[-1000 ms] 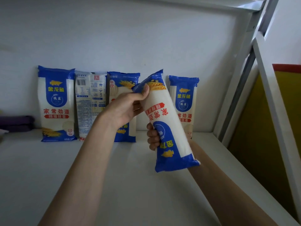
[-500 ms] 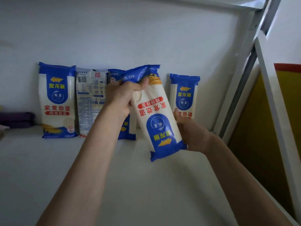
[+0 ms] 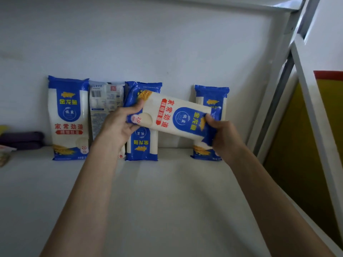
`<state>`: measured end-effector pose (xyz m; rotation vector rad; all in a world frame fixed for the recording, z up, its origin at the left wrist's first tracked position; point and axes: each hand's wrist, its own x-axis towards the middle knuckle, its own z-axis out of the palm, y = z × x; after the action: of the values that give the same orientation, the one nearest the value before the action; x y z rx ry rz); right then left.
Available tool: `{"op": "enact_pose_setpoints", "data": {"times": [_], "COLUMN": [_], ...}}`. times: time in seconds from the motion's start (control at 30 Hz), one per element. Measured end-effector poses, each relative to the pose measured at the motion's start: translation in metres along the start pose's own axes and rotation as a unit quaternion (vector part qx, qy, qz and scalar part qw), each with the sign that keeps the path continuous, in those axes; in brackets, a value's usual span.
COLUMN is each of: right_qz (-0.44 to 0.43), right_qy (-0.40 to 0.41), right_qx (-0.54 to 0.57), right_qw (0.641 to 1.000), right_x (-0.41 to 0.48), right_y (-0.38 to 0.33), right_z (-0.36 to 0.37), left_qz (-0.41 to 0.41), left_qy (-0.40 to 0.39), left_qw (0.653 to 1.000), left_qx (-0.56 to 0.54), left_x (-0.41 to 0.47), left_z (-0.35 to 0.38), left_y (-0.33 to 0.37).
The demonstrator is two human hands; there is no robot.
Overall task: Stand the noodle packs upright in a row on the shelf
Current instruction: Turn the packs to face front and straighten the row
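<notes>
Both hands hold one blue-and-white noodle pack (image 3: 174, 117) nearly sideways in the air above the white shelf (image 3: 167, 191). My left hand (image 3: 118, 127) pinches its left end and my right hand (image 3: 222, 134) grips its right end. Behind it, several packs stand against the back wall: a front-facing pack (image 3: 67, 117) at the left, one showing its back label (image 3: 104, 101), an upside-down pack (image 3: 142, 145) partly hidden by the held one, and a pack (image 3: 211, 93) at the right. A gap lies between the upside-down pack and the right one.
A dark purple object (image 3: 22, 140) lies on the shelf at the far left. A grey-white metal shelf post (image 3: 274, 101) rises at the right, with a yellow panel (image 3: 300, 145) beyond it. Another shelf board (image 3: 241, 2) runs overhead.
The held pack has swung from nearly vertical and upside down to almost horizontal. My right hand has shifted from its lower end up to its right end, and the pack moved closer to the back row.
</notes>
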<state>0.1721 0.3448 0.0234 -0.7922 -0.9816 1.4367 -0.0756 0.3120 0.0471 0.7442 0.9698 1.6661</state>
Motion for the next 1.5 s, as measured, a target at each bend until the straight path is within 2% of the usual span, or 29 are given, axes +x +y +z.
{"op": "enact_pose_setpoints", "data": {"times": [0.1, 0.17, 0.27, 0.33, 0.4, 0.5, 0.57, 0.63, 0.7, 0.8, 0.87, 0.97, 1.03, 1.1, 1.2, 1.33, 1.4, 1.5], "right_qz": [-0.063, -0.141, -0.255, -0.288, -0.302, -0.315, -0.314, -0.311, -0.282, -0.204, -0.137, 0.006, 0.048, 0.033, -0.026, -0.058, -0.081, -0.102], "right_qy": [0.094, 0.143, 0.141, 0.133, 0.115, 0.049, 0.010, -0.006, -0.011, 0.014, 0.021, -0.039, -0.054, -0.051, -0.023, 0.032, 0.049, 0.073], "right_qx": [-0.071, -0.149, -0.294, -0.373, -0.417, -0.492, -0.534, -0.555, -0.537, -0.469, -0.496, -0.573, -0.555, -0.520, -0.495, -0.453, -0.455, -0.463], "right_qw": [0.991, 0.968, 0.910, 0.872, 0.849, 0.810, 0.785, 0.772, 0.795, 0.859, 0.857, 0.819, 0.828, 0.852, 0.868, 0.889, 0.885, 0.877], "right_x": [-0.009, -0.019, -0.029, -0.031, -0.035, -0.038, -0.039, -0.037, -0.031, -0.020, -0.013, -0.007, -0.005, -0.005, -0.005, -0.004, -0.003, -0.001], "right_y": [-0.021, -0.034, -0.047, -0.049, -0.051, -0.054, -0.054, -0.050, -0.044, -0.040, -0.037, -0.013, 0.010, 0.031, 0.053, 0.069, 0.074, 0.079], "right_z": [0.010, 0.015, 0.025, 0.028, 0.030, 0.033, 0.037, 0.038, 0.036, 0.028, 0.016, 0.001, 0.000, 0.007, 0.016, 0.017, 0.016, 0.015], "left_qz": [0.000, 0.005, 0.058, 0.113, 0.147, 0.115, 0.117, 0.139, 0.150, 0.160, 0.161, 0.131, 0.119, 0.127, 0.120, 0.065, 0.047, 0.033], "left_qy": [-0.078, -0.078, -0.059, -0.072, -0.132, -0.244, -0.245, -0.196, -0.152, -0.119, -0.092, -0.050, -0.043, -0.054, -0.091, -0.129, -0.117, -0.114], "left_qw": [0.991, 0.973, 0.919, 0.882, 0.858, 0.839, 0.853, 0.884, 0.906, 0.921, 0.931, 0.960, 0.969, 0.966, 0.950, 0.885, 0.867, 0.806], "left_qx": [0.113, 0.218, 0.386, 0.452, 0.475, 0.473, 0.446, 0.401, 0.367, 0.335, 0.314, 0.243, 0.211, 0.219, 0.272, 0.443, 0.482, 0.580], "left_x": [0.000, 0.002, 0.001, 0.000, -0.003, -0.010, -0.012, -0.010, -0.007, -0.002, 0.001, 0.006, 0.009, 0.010, 0.013, 0.022, 0.023, 0.020], "left_z": [-0.014, -0.017, -0.006, 0.006, 0.019, 0.035, 0.040, 0.040, 0.038, 0.037, 0.035, 0.030, 0.027, 0.025, 0.020, 0.007, 0.007, 0.014], "left_y": [0.000, -0.004, -0.010, -0.012, -0.010, -0.016, -0.032, -0.049, -0.059, -0.063, -0.066, -0.074, -0.078, -0.081, -0.077, -0.077, -0.080, -0.082]}}
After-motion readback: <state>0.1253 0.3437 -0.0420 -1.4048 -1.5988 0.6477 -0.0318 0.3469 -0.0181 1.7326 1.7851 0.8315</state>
